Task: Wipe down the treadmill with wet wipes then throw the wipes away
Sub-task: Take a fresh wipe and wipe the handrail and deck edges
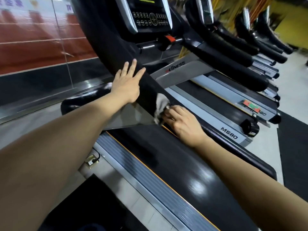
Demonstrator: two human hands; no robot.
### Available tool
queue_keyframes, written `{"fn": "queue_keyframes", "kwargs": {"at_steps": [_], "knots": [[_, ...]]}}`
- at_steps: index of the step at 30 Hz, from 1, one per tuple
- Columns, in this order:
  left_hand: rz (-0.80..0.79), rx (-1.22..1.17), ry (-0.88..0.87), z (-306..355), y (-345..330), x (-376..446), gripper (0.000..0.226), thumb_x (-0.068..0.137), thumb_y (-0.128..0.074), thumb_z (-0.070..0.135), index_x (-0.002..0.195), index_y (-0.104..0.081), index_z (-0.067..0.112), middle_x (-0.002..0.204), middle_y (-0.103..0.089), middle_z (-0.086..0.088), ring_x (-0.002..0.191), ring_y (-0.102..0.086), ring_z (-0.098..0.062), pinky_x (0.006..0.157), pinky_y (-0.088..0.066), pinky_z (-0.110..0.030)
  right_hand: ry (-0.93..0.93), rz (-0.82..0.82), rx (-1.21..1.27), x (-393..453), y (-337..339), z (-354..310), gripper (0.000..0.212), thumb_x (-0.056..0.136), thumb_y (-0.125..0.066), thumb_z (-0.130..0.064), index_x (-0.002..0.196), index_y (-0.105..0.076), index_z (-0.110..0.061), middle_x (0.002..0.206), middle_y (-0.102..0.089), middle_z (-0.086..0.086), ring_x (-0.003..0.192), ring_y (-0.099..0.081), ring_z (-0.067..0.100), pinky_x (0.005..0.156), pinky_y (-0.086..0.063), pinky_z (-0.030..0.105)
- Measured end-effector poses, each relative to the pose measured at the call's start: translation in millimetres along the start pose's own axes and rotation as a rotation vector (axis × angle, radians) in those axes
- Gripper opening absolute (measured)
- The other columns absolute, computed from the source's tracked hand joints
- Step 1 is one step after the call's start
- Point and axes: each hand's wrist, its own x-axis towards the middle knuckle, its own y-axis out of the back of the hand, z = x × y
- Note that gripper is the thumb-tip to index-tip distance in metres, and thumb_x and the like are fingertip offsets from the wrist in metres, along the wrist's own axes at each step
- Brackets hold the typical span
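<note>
A black and grey treadmill (166,164) fills the middle of the head view, its console (150,15) at the top. My left hand (128,84) lies flat with straight fingers on the black left upright (106,40). Lower down that upright, my right hand (181,122) holds a crumpled grey-white wet wipe (160,104) and presses it against the base of the post, just above the running belt. The fingertips of my right hand are partly hidden by the wipe.
A row of further treadmills (241,100) runs off to the right. A glass panel and red wall (41,44) stand on the left. A floor socket (91,161) sits by the treadmill's left side rail, and a black mat (86,204) lies near the bottom.
</note>
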Motion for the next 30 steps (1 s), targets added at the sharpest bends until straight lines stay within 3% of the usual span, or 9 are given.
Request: {"fn": "queue_keyframes", "kwargs": {"at_steps": [3, 6, 11, 14, 17, 21, 26, 30], "knots": [[-0.018, -0.003, 0.028, 7.3, -0.3, -6.8, 0.078, 0.099, -0.044, 0.018, 0.161, 0.002, 0.032, 0.168, 0.019, -0.004, 0.156, 0.007, -0.031, 0.124, -0.016, -0.048, -0.056, 0.052, -0.011, 17.5, 1.4, -6.8, 0.009, 0.09, -0.066, -0.015, 0.09, -0.072, -0.008, 0.096, -0.061, 0.012, 0.091, -0.058, 0.033, 0.077, -0.044, 0.042], [-0.032, 0.002, 0.057, 9.1, 2.2, -12.0, 0.08, 0.099, -0.045, 0.019, 0.161, 0.004, 0.031, 0.169, 0.017, -0.004, 0.156, 0.003, -0.032, 0.123, -0.019, -0.049, -0.108, 0.034, -0.054, -26.9, 10.9, -6.8, 0.018, 0.091, -0.059, -0.019, 0.102, -0.073, -0.014, 0.1, -0.058, 0.007, 0.094, -0.052, 0.031, 0.077, -0.036, 0.04], [-0.029, -0.037, 0.085, 19.4, 5.6, -20.1, 0.075, 0.1, -0.045, 0.026, 0.162, -0.002, 0.028, 0.17, 0.009, -0.004, 0.155, -0.007, -0.036, 0.12, -0.024, -0.055, -0.289, -0.145, 0.113, -157.4, 30.9, -15.0, 0.043, 0.104, -0.031, -0.033, 0.121, -0.068, -0.021, 0.11, -0.061, -0.001, 0.093, -0.052, 0.026, 0.078, -0.04, 0.039], [-0.02, -0.012, 0.096, 27.8, 5.2, -25.9, 0.072, 0.101, -0.043, 0.031, 0.162, -0.006, 0.021, 0.17, 0.003, -0.008, 0.153, -0.011, -0.038, 0.119, -0.026, -0.054, -0.425, -0.099, 0.156, -210.0, 45.9, -24.2, 0.031, 0.105, -0.042, -0.023, 0.124, -0.066, -0.023, 0.114, -0.059, -0.004, 0.093, -0.056, 0.025, 0.084, -0.045, 0.034], [0.044, 0.025, -0.084, 57.9, 1.4, -38.1, 0.063, 0.101, -0.042, 0.033, 0.158, -0.025, 0.014, 0.167, -0.018, -0.013, 0.15, -0.02, -0.041, 0.116, -0.027, -0.055, -0.527, -0.007, 0.127, -208.3, 44.6, -28.6, 0.025, 0.099, -0.053, -0.015, 0.118, -0.068, -0.02, 0.107, -0.06, 0.002, 0.083, -0.051, 0.027, 0.076, -0.047, 0.038], [0.065, 0.023, -0.407, 125.8, -26.3, -72.6, 0.054, 0.099, -0.038, 0.035, 0.151, -0.043, 0.019, 0.157, -0.041, -0.012, 0.146, -0.032, -0.038, 0.121, -0.018, -0.05, -0.563, 0.104, 0.114, -149.8, 36.2, -26.9, 0.022, 0.092, -0.059, -0.014, 0.111, -0.071, -0.014, 0.101, -0.061, 0.008, 0.084, -0.051, 0.03, 0.073, -0.047, 0.042], [0.142, -0.025, -0.396, 165.3, -44.1, -92.6, 0.053, 0.099, -0.029, 0.033, 0.148, -0.046, 0.02, 0.15, -0.048, -0.008, 0.146, -0.032, -0.035, 0.123, -0.013, -0.056, -0.593, 0.139, 0.095, -99.6, 27.6, -25.6, 0.015, 0.087, -0.056, -0.01, 0.093, -0.069, -0.013, 0.089, -0.061, 0.008, 0.078, -0.052, 0.029, 0.065, -0.042, 0.04], [0.202, -0.078, -0.403, 164.3, -49.0, -91.7, 0.049, 0.102, -0.029, 0.032, 0.146, -0.048, 0.018, 0.147, -0.049, -0.01, 0.145, -0.032, -0.036, 0.124, -0.01, -0.056, -0.727, 0.139, 0.049, -181.3, 43.6, -24.0, 0.014, 0.087, -0.064, -0.01, 0.098, -0.071, -0.014, 0.091, -0.061, 0.008, 0.08, -0.053, 0.031, 0.067, -0.041, 0.041]]}}
